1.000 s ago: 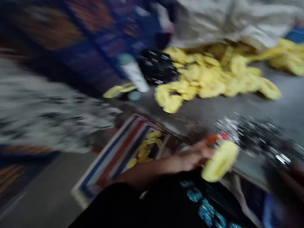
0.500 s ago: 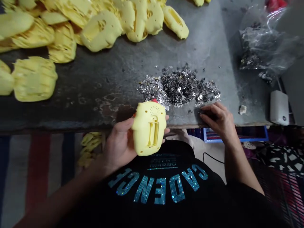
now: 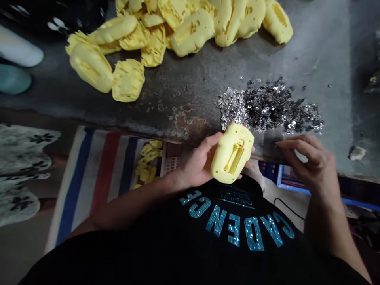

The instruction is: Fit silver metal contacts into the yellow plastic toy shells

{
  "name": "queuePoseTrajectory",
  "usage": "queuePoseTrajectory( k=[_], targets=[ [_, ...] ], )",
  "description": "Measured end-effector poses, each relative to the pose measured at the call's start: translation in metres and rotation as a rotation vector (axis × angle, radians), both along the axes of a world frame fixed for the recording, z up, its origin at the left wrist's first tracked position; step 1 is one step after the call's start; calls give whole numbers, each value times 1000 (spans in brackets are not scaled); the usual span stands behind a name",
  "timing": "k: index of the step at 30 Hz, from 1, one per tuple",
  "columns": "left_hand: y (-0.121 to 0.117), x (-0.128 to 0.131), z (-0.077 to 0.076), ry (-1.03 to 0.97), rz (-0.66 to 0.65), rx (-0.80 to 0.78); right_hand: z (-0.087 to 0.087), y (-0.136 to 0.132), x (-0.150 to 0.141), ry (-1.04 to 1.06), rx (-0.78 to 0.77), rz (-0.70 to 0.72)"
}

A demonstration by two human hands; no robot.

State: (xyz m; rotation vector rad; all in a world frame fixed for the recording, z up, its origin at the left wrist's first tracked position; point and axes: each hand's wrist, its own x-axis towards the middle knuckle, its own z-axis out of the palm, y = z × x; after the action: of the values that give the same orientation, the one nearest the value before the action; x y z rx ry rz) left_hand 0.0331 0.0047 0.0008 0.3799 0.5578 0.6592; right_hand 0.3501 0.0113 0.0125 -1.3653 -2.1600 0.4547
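Note:
My left hand is wrapped round a yellow plastic toy housing, its back facing up. An open battery compartment and several screw holes show on that back, and a bit of red peeks out at its top. Thumb and fingertips of my right hand are pinched together by the table edge, just below a heap of small shiny metal pieces. A tiny bright speck shows at those fingertips, too small to name. The housing is over the table's front edge, left of my right hand.
More yellow housings are piled along the back of the grey table. A whitish lump lies at the right. Bottle-like objects stand far left. Below, yellow parts lie beside a striped sheet; a person's patterned clothing shows at left.
The view has swung left, so everything sits further right in it. My right hand's pinched fingers have drawn back a little from the metal heap. The housing is tilted more in my left hand.

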Motion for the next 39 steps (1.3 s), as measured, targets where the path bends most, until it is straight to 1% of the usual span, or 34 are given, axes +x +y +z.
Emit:
queuePoseTrajectory(
  k=[3, 5, 9, 12, 14, 16, 20, 23, 26, 28, 31, 35, 37, 39],
  targets=[
    [-1, -2, 0, 8, 0, -2, -8, 2, -3, -78, 7, 55],
    [-2, -5, 0, 21, 8, -10, -14, 2, -4, -111, 25, 45],
    [-4, -11, 1, 56, 47, -14, -20, 2, -1, -92, 23, -27],
    [-5, -17, 1, 161, 99, 8, -21, 5, 6, -57, 13, -139],
    [-5, -20, 1, 202, 114, 22, -21, 7, 11, -73, 25, -198],
    [-6, -21, 1, 176, 116, 19, -23, 8, 13, -102, 38, -211],
    [-5, -20, 1, 85, 111, 7, -25, 3, 9, -141, 65, -181],
    [-3, -20, 0, 57, 92, 24, -25, -3, 7, -112, 49, -174],
    [-1, -21, -3, 23, 83, 44, -25, -4, 13, -24, 85, -254],
    [0, -21, -4, 9, 88, 46, -26, 0, 18, -6, 124, -307],
    [-1, -20, -5, 0, 94, 35, -28, 11, 19, -97, 161, -311],
    [-1, -17, -2, 19, 96, 45, -32, 27, 9, -253, 204, -264],
    [-1, -16, 1, 27, 105, 55, -32, 32, 5, -307, 201, -250],
    [-1, -15, 3, 19, 104, 56, -31, 34, 5, -318, 181, -237]
  ],
)
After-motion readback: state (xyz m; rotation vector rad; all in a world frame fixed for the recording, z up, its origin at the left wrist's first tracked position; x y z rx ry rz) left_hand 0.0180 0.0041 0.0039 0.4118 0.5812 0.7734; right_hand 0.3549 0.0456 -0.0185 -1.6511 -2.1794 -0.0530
